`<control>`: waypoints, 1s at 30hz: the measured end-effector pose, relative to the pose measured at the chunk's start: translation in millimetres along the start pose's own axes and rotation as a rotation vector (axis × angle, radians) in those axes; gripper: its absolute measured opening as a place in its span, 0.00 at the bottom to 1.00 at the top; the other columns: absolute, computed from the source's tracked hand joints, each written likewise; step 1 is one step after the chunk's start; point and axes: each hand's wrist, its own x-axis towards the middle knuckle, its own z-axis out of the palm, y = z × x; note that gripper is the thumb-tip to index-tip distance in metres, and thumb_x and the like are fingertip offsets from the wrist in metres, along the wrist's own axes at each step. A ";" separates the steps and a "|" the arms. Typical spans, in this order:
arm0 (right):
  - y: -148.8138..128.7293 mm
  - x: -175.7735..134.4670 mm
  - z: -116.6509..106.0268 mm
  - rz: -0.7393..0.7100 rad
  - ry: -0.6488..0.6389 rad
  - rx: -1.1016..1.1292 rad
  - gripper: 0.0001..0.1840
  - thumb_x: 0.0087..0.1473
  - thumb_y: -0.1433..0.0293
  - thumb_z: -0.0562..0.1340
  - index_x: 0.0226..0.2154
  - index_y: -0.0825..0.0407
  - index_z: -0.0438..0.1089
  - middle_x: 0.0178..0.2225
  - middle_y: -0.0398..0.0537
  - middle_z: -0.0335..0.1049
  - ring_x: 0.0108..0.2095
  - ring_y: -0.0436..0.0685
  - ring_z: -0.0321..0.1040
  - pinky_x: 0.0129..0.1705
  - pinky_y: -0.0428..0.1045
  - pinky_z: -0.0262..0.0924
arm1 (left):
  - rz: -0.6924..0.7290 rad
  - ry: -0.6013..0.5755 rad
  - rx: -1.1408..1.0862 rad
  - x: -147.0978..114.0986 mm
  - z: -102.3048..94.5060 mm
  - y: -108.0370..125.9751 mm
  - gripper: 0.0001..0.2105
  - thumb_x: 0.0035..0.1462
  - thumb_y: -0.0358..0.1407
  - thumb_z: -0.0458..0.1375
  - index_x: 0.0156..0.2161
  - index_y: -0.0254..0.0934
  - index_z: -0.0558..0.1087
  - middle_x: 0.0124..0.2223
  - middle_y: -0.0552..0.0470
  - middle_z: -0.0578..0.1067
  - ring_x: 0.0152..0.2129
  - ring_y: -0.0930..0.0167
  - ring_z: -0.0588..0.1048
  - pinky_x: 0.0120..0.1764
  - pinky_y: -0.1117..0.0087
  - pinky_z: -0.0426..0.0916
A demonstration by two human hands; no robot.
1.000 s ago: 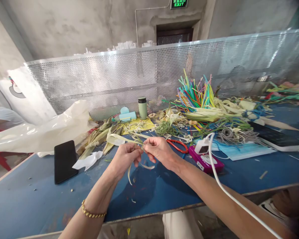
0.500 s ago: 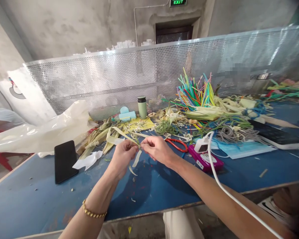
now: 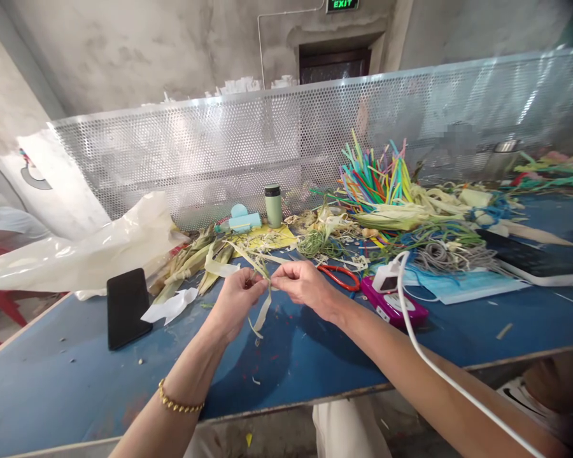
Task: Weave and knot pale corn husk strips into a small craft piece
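Observation:
My left hand [image 3: 239,300] pinches pale corn husk strips [image 3: 263,313] over the blue table, thumb against fingers. Close beside it, my right hand [image 3: 308,286] is also closed, its fingertips meeting the same strips at the left hand's fingers. One strip end dangles below the fingertips, and other lengths stick up and away behind them. The exact point of contact is partly hidden by the fingers. A bundle of dry corn husks [image 3: 186,262] lies just beyond my left hand. Red-handled scissors [image 3: 340,277] rest to the right of my right hand.
A black phone [image 3: 128,310] and white paper [image 3: 170,306] lie left. Right are a purple power strip [image 3: 397,308] with a white cable, and a blue face mask [image 3: 468,287]. Behind stand a green tumbler [image 3: 273,208], colourful pipe cleaners [image 3: 375,175] and a perforated metal screen [image 3: 195,152].
The dangling husk end has shifted slightly and hangs closer under the fingertips. My right fingers have moved a little; both hands stay nearly in place.

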 end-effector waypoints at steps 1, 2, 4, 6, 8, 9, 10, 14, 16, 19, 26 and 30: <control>0.1 -0.3 0.1 0.012 -0.012 0.035 0.11 0.49 0.63 0.62 0.27 0.55 0.68 0.15 0.34 0.48 0.16 0.43 0.43 0.16 0.42 0.38 | -0.002 -0.004 -0.012 0.2 -0.1 0.0 0.11 0.45 0.39 0.62 0.25 0.34 0.65 0.19 0.60 0.61 0.17 0.79 0.57 0.22 0.75 0.50; 0.1 -0.6 0.4 0.020 -0.023 0.060 0.11 0.48 0.63 0.63 0.27 0.55 0.68 0.15 0.34 0.48 0.16 0.43 0.42 0.16 0.42 0.38 | -0.006 -0.008 -0.026 0.6 -0.2 -0.1 0.11 0.44 0.38 0.62 0.24 0.35 0.65 0.19 0.60 0.61 0.17 0.79 0.57 0.22 0.75 0.50; 0.2 -0.9 1.0 0.024 -0.031 0.081 0.12 0.48 0.62 0.63 0.27 0.55 0.68 0.16 0.34 0.48 0.16 0.43 0.43 0.16 0.42 0.38 | -0.012 -0.013 -0.056 1.5 -0.5 -0.9 0.11 0.44 0.38 0.63 0.25 0.35 0.65 0.19 0.60 0.61 0.17 0.79 0.57 0.22 0.75 0.50; 0.8 -0.8 1.9 0.025 -0.024 0.080 0.13 0.48 0.62 0.64 0.26 0.55 0.68 0.16 0.34 0.49 0.16 0.43 0.43 0.15 0.42 0.39 | -0.010 -0.013 -0.078 2.3 -0.7 -2.4 0.10 0.44 0.37 0.63 0.25 0.35 0.65 0.19 0.60 0.62 0.17 0.79 0.57 0.22 0.76 0.50; 1.4 -0.2 2.7 0.023 -0.010 0.075 0.13 0.47 0.62 0.65 0.25 0.56 0.67 0.16 0.34 0.49 0.16 0.43 0.44 0.15 0.41 0.39 | -0.004 -0.012 -0.094 2.8 -0.6 -4.2 0.10 0.44 0.36 0.63 0.26 0.34 0.66 0.19 0.60 0.62 0.17 0.80 0.57 0.22 0.76 0.49; 1.6 0.2 3.1 0.023 -0.004 0.074 0.12 0.46 0.63 0.65 0.25 0.56 0.67 0.16 0.34 0.49 0.16 0.43 0.44 0.15 0.41 0.40 | -0.003 -0.010 -0.101 2.9 -0.5 -5.0 0.10 0.44 0.36 0.63 0.26 0.34 0.66 0.19 0.60 0.62 0.17 0.80 0.57 0.22 0.76 0.49; 1.6 0.5 3.4 0.023 0.001 0.075 0.12 0.46 0.63 0.65 0.25 0.56 0.68 0.16 0.34 0.49 0.16 0.43 0.44 0.15 0.41 0.40 | -0.002 -0.007 -0.109 3.0 -0.3 -5.6 0.10 0.44 0.35 0.63 0.25 0.34 0.66 0.19 0.61 0.62 0.17 0.80 0.56 0.22 0.76 0.49; -0.4 0.9 3.6 0.032 0.015 0.096 0.13 0.45 0.63 0.66 0.24 0.56 0.67 0.15 0.34 0.49 0.16 0.42 0.43 0.15 0.42 0.39 | 0.001 0.020 -0.134 3.6 0.9 -5.0 0.10 0.43 0.35 0.64 0.25 0.34 0.66 0.19 0.60 0.62 0.17 0.80 0.56 0.22 0.76 0.49; -2.1 0.8 3.1 0.028 0.017 0.106 0.13 0.45 0.62 0.66 0.24 0.56 0.67 0.15 0.34 0.49 0.15 0.42 0.43 0.16 0.42 0.38 | 0.000 0.011 -0.141 3.6 1.2 -2.8 0.10 0.44 0.35 0.63 0.25 0.33 0.67 0.20 0.59 0.62 0.17 0.80 0.56 0.22 0.75 0.50; -4.3 0.5 2.2 0.029 0.004 0.133 0.14 0.46 0.61 0.65 0.25 0.56 0.67 0.14 0.34 0.49 0.15 0.42 0.42 0.16 0.42 0.37 | -0.029 -0.040 -0.179 2.3 1.4 2.0 0.09 0.46 0.36 0.62 0.25 0.33 0.67 0.20 0.59 0.61 0.17 0.80 0.56 0.22 0.75 0.50; -5.6 -0.8 2.2 0.036 0.003 0.151 0.12 0.47 0.63 0.64 0.26 0.56 0.67 0.15 0.34 0.49 0.15 0.43 0.42 0.16 0.43 0.36 | -0.036 -0.033 -0.214 0.1 3.3 5.5 0.08 0.45 0.33 0.62 0.25 0.33 0.67 0.19 0.60 0.59 0.16 0.80 0.55 0.22 0.74 0.48; -3.6 -0.1 2.4 0.005 0.014 0.107 0.13 0.48 0.61 0.64 0.26 0.56 0.67 0.15 0.35 0.50 0.16 0.43 0.43 0.17 0.43 0.36 | -0.027 0.001 -0.219 0.9 4.4 2.3 0.08 0.45 0.33 0.62 0.26 0.33 0.67 0.19 0.60 0.61 0.16 0.81 0.55 0.22 0.75 0.50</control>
